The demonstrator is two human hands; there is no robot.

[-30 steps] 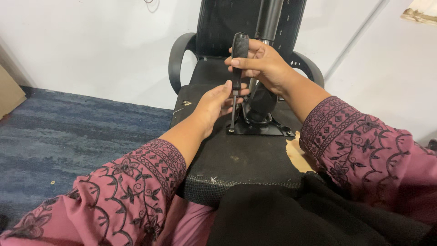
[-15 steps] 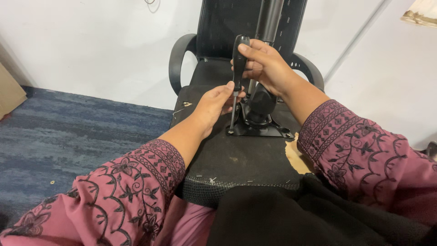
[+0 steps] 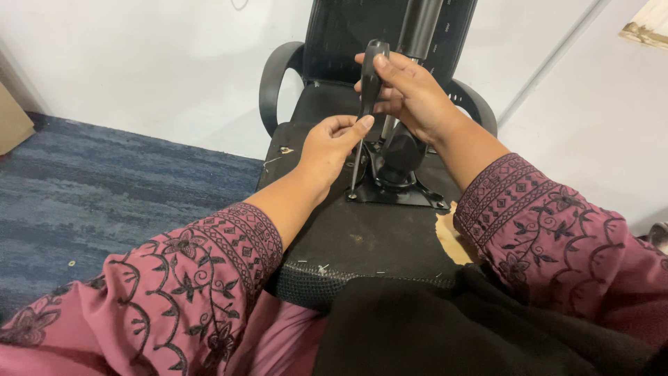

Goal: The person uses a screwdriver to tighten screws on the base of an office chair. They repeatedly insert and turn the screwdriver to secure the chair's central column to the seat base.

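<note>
Standing upright on metal mounting plate (image 3: 400, 195), screwdriver (image 3: 367, 97) handle gripped by right hand (image 3: 410, 94), shaft pinched by left hand (image 3: 330, 146)

A plain white wall (image 3: 139, 63) is running behind, a mottled blue carpet (image 3: 104, 188) is covering the floor, and a brown cardboard piece (image 3: 12, 120) is leaning at left.

My left hand (image 3: 327, 147) hides part of the thin metal rod of the screwdriver (image 3: 369, 83). The tip is too small for me to see what it sits on. My right hand (image 3: 410, 97) covers part of the black handle. The top edge cuts off the chair back (image 3: 341, 35). My elbows run off the bottom edge.
</note>
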